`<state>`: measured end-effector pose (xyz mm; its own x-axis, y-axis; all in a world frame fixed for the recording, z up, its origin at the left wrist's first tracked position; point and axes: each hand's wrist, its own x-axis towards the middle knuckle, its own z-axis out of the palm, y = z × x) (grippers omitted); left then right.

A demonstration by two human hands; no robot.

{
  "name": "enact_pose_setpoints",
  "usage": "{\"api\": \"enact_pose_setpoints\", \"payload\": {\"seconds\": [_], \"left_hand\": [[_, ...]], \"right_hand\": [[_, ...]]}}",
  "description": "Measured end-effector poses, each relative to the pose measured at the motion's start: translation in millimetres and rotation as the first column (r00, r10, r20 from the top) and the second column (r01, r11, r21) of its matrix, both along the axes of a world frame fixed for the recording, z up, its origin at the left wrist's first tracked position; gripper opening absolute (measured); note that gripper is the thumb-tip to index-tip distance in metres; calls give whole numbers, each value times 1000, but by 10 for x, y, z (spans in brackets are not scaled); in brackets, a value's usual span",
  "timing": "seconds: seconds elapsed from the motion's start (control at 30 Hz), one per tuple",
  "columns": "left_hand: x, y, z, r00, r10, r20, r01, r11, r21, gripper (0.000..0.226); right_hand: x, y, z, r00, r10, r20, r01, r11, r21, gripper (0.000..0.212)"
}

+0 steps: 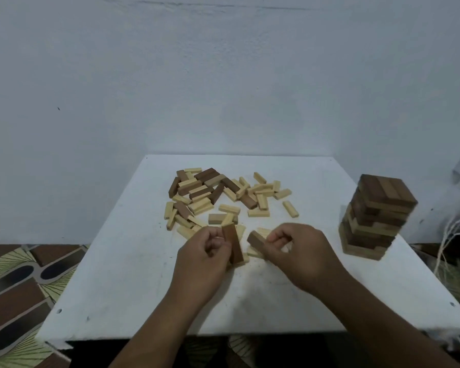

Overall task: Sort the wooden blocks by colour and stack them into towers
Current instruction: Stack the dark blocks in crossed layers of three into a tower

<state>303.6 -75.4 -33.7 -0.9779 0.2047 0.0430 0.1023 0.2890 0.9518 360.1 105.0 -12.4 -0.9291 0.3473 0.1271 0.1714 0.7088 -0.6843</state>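
Observation:
A loose pile of light and dark wooden blocks [223, 195] lies across the middle and far part of the white table [133, 274]. A tower [375, 216] of mostly dark blocks with some light layers stands at the table's right side. My left hand [205, 258] grips a dark brown block [233, 243] held nearly upright just above the table. My right hand [300, 251] pinches another dark brown block [256, 241] by its end, tilted towards the left. The two hands are close together in front of the pile, with a few light blocks under them.
A pale wall rises right behind the table. A patterned floor mat [19, 288] shows to the left below the table edge. White cloth and straw-like strands [454, 229] sit at the far right beside the tower.

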Motion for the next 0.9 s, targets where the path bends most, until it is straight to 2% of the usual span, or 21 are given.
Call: {"api": "enact_pose_setpoints", "payload": {"seconds": [0.07,0.17,0.3,0.37,0.43,0.5,0.67,0.8,0.9], "left_hand": [[147,33,6,999,4,-52,-5,1000,-15,20],[302,98,-25,997,-2,-75,0,999,-33,22],[473,187,-109,996,-72,-58,68,995,-75,21],[524,217,-135,991,-96,-98,85,990,-114,26],[543,241,-149,982,-103,-158,79,986,-150,33],[536,257,-182,968,-118,-221,74,977,-199,34],[534,253,-183,911,-194,-365,83,951,-298,18],[507,218,-195,845,-289,-449,69,892,-446,14],[456,181,-303,841,-282,-461,6,858,-513,16]], "right_hand": [[248,18,-79,999,-36,-8,36,999,-35,33],[477,53,-231,993,-79,87,83,995,-51,34],[575,72,-305,986,-91,139,87,995,39,38],[603,78,-288,988,-83,133,73,994,81,32],[617,101,-271,992,-69,101,62,996,71,16],[615,145,-271,994,-51,99,48,998,32,29],[550,197,-298,992,21,127,-12,997,-70,56],[556,235,-375,997,64,32,-62,995,-74,51],[576,323,-433,998,57,-3,-57,998,-33,42]]}}
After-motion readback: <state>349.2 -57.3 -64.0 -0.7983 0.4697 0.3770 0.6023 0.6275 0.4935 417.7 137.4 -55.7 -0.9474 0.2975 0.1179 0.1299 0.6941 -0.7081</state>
